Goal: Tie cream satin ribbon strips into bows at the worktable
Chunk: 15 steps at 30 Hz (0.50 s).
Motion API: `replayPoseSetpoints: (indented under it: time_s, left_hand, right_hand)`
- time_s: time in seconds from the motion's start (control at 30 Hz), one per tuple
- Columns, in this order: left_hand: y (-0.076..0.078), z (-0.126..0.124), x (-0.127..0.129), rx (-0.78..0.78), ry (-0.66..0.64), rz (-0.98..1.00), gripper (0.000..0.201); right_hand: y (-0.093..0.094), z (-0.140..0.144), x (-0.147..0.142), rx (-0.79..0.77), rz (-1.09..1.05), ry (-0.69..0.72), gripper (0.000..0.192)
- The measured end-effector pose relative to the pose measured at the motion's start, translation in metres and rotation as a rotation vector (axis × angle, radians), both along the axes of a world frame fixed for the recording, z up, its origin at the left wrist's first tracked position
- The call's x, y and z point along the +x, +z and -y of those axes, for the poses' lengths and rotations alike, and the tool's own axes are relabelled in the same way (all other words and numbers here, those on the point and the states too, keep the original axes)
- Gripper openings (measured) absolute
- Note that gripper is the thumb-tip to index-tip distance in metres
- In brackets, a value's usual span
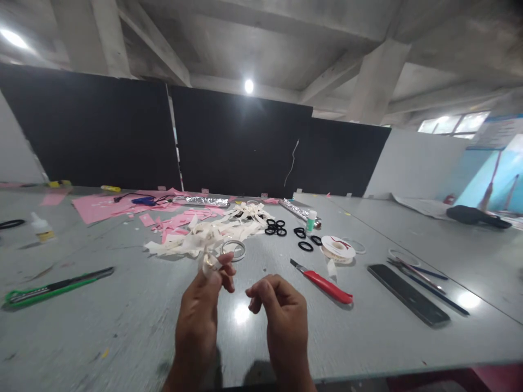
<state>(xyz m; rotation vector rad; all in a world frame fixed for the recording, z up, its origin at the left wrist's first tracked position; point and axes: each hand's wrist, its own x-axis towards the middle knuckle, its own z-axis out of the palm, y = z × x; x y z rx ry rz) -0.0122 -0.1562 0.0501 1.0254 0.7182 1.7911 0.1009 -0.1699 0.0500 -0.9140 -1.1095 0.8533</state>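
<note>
My left hand (204,305) is raised over the table, its thumb and fingers pinching a short curled piece of white ribbon (210,263). To its right, my right hand (281,307) is closed, thumb against curled fingers; anything between them is hidden. Behind my left hand lies a pale ring (233,250), beside a heap of white ribbon strips (204,238). A red utility knife (327,285) rests just right of my right hand. Beyond the knife is a white ribbon spool (338,248) with a loose ribbon end hanging toward me.
Several black rings (305,246) lie near a glue stick (311,222). At left are a green utility knife (57,286) and a small glue bottle (42,227). Pink paper (98,207) spreads at the back. A dark flat bar (408,294) and tweezers (420,275) lie right.
</note>
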Motion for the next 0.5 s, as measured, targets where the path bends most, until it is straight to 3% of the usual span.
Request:
replayPoseSetpoints:
  time_s: [0.13, 0.33, 0.43, 0.5]
  left_hand:
    - [-0.004, -0.002, 0.001, -0.004, 0.067, -0.37, 0.03]
    - [-0.003, -0.007, -0.005, 0.239, -0.02, -0.86, 0.03]
    - [-0.004, -0.009, -0.006, 0.238, 0.008, -0.959, 0.032]
    - [-0.005, -0.009, -0.006, 0.214, 0.054, -0.945, 0.033]
  right_hand:
    - [0.012, -0.009, 0.007, 0.043, 0.051, -0.013, 0.023]
    - [0.025, -0.03, 0.02, 0.008, 0.174, 0.208, 0.03]
    - [0.029, -0.042, 0.022, -0.011, 0.098, 0.283, 0.02]
    - [0.03, -0.05, 0.023, 0.019, 0.021, 0.228, 0.018]
